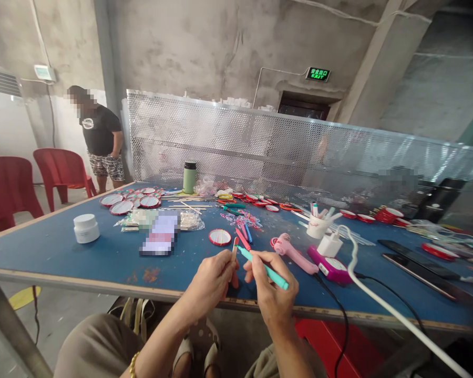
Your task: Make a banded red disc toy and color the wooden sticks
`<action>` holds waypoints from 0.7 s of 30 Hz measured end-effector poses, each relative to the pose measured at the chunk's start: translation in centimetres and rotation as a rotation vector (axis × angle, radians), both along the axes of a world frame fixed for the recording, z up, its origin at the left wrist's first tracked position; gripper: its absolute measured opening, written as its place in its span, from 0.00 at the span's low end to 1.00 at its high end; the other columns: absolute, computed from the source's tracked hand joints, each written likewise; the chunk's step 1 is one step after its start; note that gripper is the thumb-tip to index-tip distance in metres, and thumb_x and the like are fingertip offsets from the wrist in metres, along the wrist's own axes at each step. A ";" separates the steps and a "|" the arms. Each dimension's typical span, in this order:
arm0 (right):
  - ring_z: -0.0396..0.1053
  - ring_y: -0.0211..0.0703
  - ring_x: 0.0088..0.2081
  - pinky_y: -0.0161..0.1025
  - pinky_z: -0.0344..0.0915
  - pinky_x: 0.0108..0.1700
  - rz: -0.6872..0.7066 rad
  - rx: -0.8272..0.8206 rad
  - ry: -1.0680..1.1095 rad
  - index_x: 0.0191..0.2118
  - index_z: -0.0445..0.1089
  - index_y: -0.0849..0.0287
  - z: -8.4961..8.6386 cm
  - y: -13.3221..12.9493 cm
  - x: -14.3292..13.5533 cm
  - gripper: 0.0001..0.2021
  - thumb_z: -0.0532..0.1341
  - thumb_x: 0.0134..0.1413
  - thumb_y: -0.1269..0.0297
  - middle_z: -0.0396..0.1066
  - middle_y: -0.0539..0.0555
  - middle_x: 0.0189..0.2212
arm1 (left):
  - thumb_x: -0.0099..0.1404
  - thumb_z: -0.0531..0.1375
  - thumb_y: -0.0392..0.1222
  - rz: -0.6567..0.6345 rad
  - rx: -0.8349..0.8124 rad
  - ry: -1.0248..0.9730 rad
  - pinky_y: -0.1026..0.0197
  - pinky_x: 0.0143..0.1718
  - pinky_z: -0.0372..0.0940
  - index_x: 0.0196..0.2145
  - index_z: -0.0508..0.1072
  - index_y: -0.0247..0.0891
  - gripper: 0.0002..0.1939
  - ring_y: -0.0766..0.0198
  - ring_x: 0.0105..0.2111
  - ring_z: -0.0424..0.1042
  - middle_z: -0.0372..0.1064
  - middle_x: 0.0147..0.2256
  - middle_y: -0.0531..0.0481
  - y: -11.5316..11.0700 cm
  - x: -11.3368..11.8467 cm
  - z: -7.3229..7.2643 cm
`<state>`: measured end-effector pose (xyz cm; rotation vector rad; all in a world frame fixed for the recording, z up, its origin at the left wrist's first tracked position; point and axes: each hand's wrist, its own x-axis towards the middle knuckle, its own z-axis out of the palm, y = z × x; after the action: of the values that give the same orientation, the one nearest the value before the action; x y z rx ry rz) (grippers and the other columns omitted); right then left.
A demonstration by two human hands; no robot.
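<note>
My left hand point(213, 277) pinches a flat wooden craft stick point(234, 251) upright near the table's front edge; the stick's top end is red. A teal marker pen point(276, 278) is gripped in my right hand point(274, 294), its tip end pointing up and left at the stick. Whether the tip touches the wood, I cannot tell. Just beyond the hands lie a red marker point(243, 239) and a blue one point(248, 234). To their left is a round, red-rimmed disc point(219, 237).
A phone point(160, 233) and a white jar point(86, 229) stand left; more red-rimmed discs point(122, 208) lie behind. On the right are a pink handheld tool point(295, 254), a purple box point(330, 265), a cup of pens point(316, 227) and a white cable point(394, 304). A person point(100, 134) stands far left.
</note>
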<state>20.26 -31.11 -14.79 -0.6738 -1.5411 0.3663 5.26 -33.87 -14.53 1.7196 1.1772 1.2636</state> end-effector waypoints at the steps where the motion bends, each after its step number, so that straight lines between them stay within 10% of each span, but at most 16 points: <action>1: 0.69 0.32 0.19 0.30 0.66 0.24 -0.002 0.001 0.002 0.35 0.73 0.58 0.0 0.0 0.0 0.09 0.61 0.67 0.62 0.75 0.47 0.24 | 0.75 0.48 0.52 -0.001 -0.001 0.001 0.68 0.20 0.54 0.32 0.64 0.40 0.17 0.71 0.17 0.61 0.70 0.26 0.54 0.0 0.0 0.0; 21: 0.69 0.31 0.19 0.28 0.67 0.24 -0.004 0.014 -0.006 0.34 0.73 0.58 0.1 -0.1 0.0 0.09 0.60 0.67 0.63 0.74 0.46 0.24 | 0.75 0.48 0.52 0.005 -0.001 0.012 0.68 0.20 0.55 0.32 0.64 0.40 0.18 0.71 0.16 0.62 0.71 0.26 0.54 0.0 -0.1 -0.1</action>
<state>20.30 -31.17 -14.72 -0.6681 -1.5463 0.3506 5.19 -33.86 -14.62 1.7263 1.1900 1.2573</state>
